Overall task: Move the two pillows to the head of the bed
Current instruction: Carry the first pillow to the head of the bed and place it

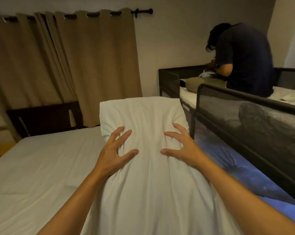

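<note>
A long white pillow (146, 119) stretches away from me over the right side of the bed (41, 163), its far end raised toward the dark headboard (45, 117). My left hand (115, 150) grips the pillow's left side, fingers dug into the fabric. My right hand (180, 146) clutches its right side the same way. The cloth bunches between both thumbs. I see only this one pillow; a second one is not in view.
Tan curtains (67, 65) hang behind the headboard. A dark metal bunk frame with mesh rails (245, 106) stands close on the right, a blue patterned sheet (236, 163) on its lower level. A person in a dark shirt (245, 60) sits on a bed beyond the mesh rail.
</note>
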